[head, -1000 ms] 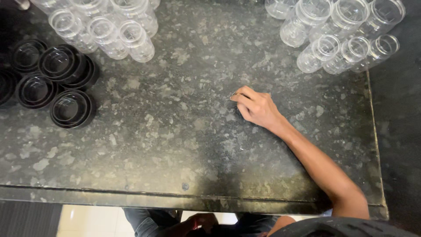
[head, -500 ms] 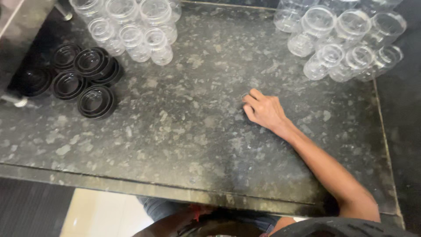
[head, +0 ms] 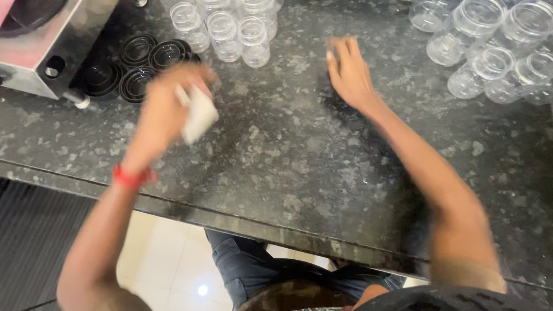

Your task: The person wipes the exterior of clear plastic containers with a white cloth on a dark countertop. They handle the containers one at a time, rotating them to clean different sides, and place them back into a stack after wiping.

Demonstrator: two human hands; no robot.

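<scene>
From my remote seat I looked down on a dark speckled stone counter (head: pixel 276 173), polished and flat, with its front edge running across the lower part of the view and a pale tiled floor (head: pixel 167 253) showing below that edge. I took the counter as my landmark.

At the counter's far left corner stood a boxy metal machine (head: pixel 34 63) with a round hole in its side. Just right of it, on the counter, lay a cluster of black round lids (head: pixel 138 69), ridged in rings and touching one another. Behind them, toward the counter's back edge, stood a group of clear, cylindrical plastic jars (head: pixel 230 29), open-mouthed and packed close.

My left hand (head: pixel 167 109) hung above the counter's left half, in front of the lids, a red band (head: pixel 131 177) on its wrist. Its fingers were curled around a small white object (head: pixel 199 118), flat and roughly rectangular; motion blur hid what it was made of and how tightly it was held.

My right hand (head: pixel 351 72) lay over the counter's middle, toward the back, fingers extended and close together, holding nothing; I could not tell whether the palm touched the stone.

At the counter's far right corner sat a second group of clear jars (head: pixel 489 52), some tipped on their sides.
</scene>
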